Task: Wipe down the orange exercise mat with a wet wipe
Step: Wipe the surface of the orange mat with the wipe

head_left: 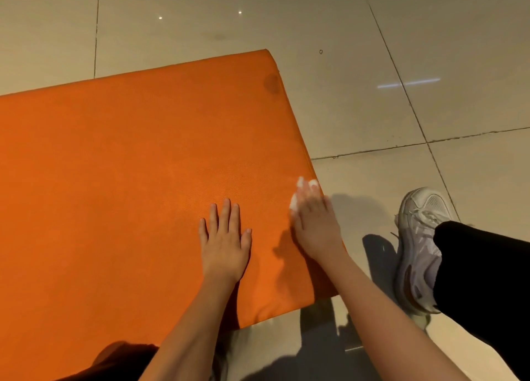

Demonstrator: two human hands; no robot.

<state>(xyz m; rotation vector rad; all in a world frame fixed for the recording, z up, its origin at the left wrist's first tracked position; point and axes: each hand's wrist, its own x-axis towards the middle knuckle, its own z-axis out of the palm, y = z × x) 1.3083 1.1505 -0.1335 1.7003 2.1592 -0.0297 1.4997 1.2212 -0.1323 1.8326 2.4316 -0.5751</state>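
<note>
The right hand (314,217) is pressed flat, fingers straight, on the wet wipe (293,203) at the right edge of the orange exercise mat (129,165), which lies on the floor (372,116). The left hand (225,237) is spread open on the mat nearby. The wipe is judged limp and light, best pinned under the palm.

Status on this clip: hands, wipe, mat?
Left hand flat on orange mat. Right hand pressing wet wipe at mat's right edge. Dark smudge near far corner; nothing blocking.
</note>
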